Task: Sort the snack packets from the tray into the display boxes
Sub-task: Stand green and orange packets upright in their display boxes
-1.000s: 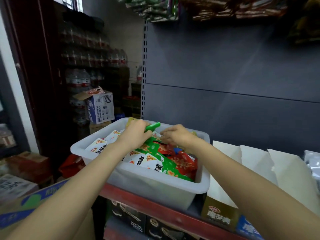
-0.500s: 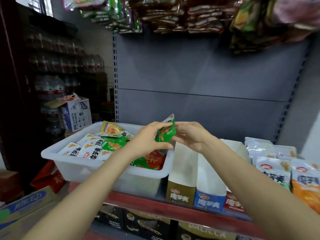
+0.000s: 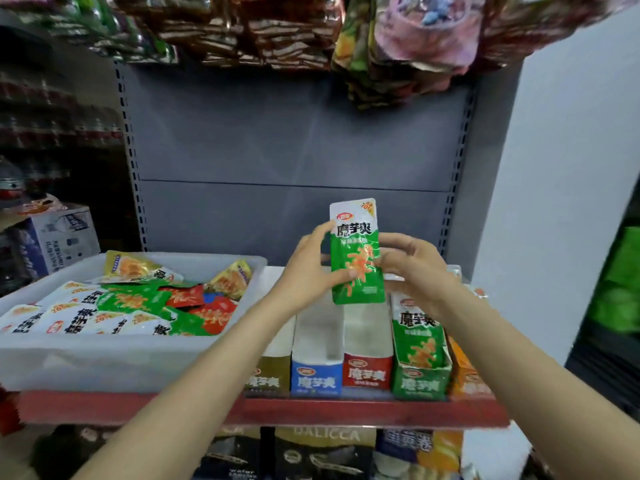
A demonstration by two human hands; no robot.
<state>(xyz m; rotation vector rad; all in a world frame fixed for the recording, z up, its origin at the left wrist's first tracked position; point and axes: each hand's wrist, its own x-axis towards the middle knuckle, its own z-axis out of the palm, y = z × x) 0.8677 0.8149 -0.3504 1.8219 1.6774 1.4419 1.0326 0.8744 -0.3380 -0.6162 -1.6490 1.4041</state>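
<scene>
I hold a green and white snack packet (image 3: 356,258) upright above the display boxes. My left hand (image 3: 311,271) pinches its left edge and my right hand (image 3: 412,268) grips its right edge. Below stand display boxes in a row: olive (image 3: 268,379), blue (image 3: 317,379), red (image 3: 367,374), green (image 3: 420,382) with green packets in it, and orange (image 3: 469,379). The white tray (image 3: 104,358) at the left holds several mixed packets (image 3: 145,306), green, red, yellow and white.
The tray and boxes stand on a red-edged shelf (image 3: 311,410) against a grey back panel. Hanging snack bags (image 3: 294,32) crowd the space overhead. A cardboard carton (image 3: 59,237) and stacked bottles stand at the far left. More goods fill the shelf below.
Both hands lifted the green packet out of the tray and carried it right, over the display boxes. The packet now stands upright, and my view has swung right.
</scene>
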